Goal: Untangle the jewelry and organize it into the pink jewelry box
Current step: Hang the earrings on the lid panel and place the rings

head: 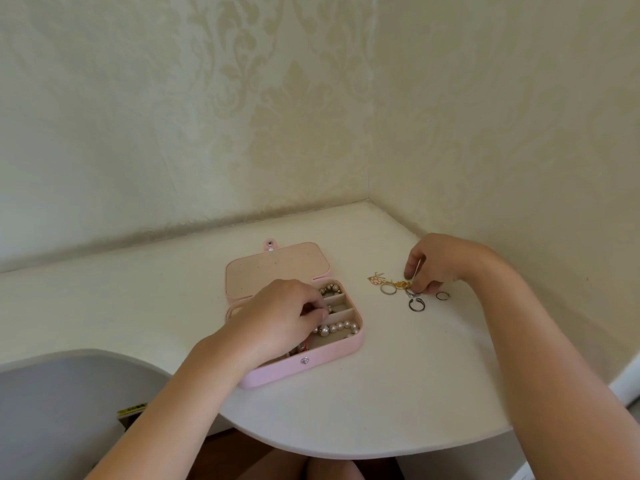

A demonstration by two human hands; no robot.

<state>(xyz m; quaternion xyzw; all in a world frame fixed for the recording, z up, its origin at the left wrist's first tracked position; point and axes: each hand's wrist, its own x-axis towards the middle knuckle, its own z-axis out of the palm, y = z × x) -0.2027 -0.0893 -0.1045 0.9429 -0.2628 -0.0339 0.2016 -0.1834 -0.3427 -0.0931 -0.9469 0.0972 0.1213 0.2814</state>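
Note:
The pink jewelry box (311, 362) lies open on the white table, its lid (273, 268) folded back. A pearl strand (337, 328) fills the near compartment and small beads (330, 289) sit in the far one. My left hand (280, 315) rests over the box with fingertips curled into the middle compartment, pinching a small piece I cannot make out. To the right, loose rings (415, 304) and gold charms (377, 278) lie on the table. My right hand (440, 261) hovers over them, fingertips pinching a small silver piece (412, 292).
The white table (398, 375) fits into a wallpapered corner and has a curved front edge. A grey rounded surface (69, 393) lies at lower left with a yellow-edged item (131, 410) beside it. My knees show under the table edge.

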